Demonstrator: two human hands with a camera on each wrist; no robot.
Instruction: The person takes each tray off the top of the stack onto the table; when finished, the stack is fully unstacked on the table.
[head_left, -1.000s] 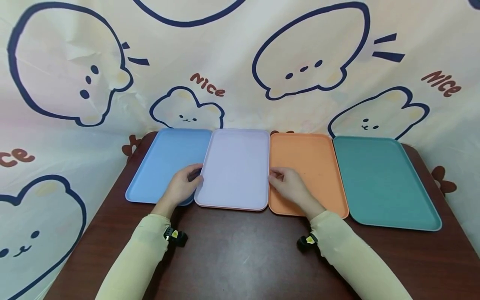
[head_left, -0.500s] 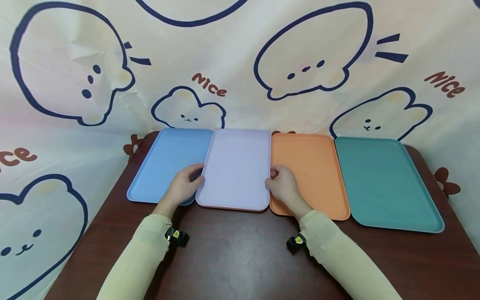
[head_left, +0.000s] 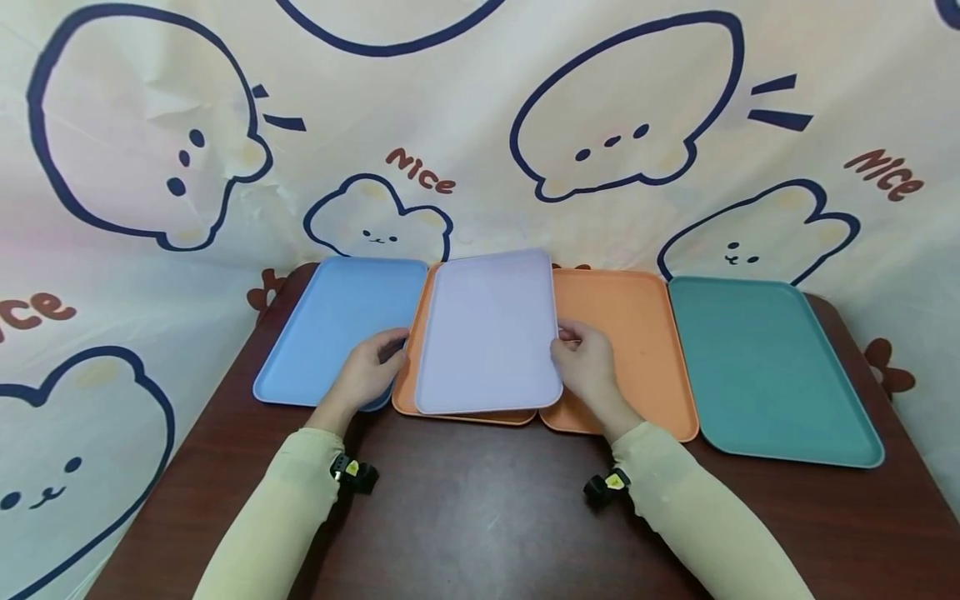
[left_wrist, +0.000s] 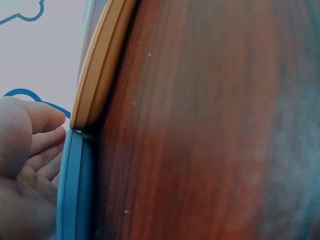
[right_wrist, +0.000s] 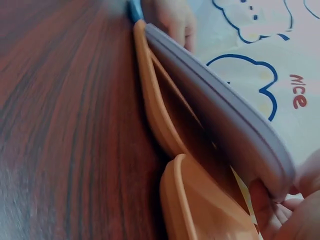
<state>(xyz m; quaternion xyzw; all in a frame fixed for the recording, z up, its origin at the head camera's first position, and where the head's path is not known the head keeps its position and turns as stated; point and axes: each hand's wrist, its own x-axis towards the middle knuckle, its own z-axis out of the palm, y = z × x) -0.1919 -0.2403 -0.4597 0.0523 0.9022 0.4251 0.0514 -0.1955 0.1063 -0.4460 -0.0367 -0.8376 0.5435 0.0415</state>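
My right hand [head_left: 588,358] pinches the right edge of a lavender tray [head_left: 487,342], thumb on top and fingers beneath. In the right wrist view that tray [right_wrist: 225,105] slants up, its right side raised over an orange tray [right_wrist: 156,107]. A strip of this lower orange tray [head_left: 408,392] shows along its left and front. My left hand [head_left: 363,367] lies over the right part of a blue tray [head_left: 322,333], its fingertips at the lower orange tray's left rim. The left wrist view has its fingers [left_wrist: 45,117] loosely bent beside the rims, pinching nothing.
A second orange tray [head_left: 645,358] sits right of the stack, partly under my right hand. Beyond it is a green tray [head_left: 772,367]. All rest in a row on a dark wooden table [head_left: 480,508], against a printed cloth backdrop [head_left: 480,108].
My right hand has taken hold of the lavender tray's right edge, lifted it and shifted it right, uncovering the orange tray below. The left hand has stayed in place.
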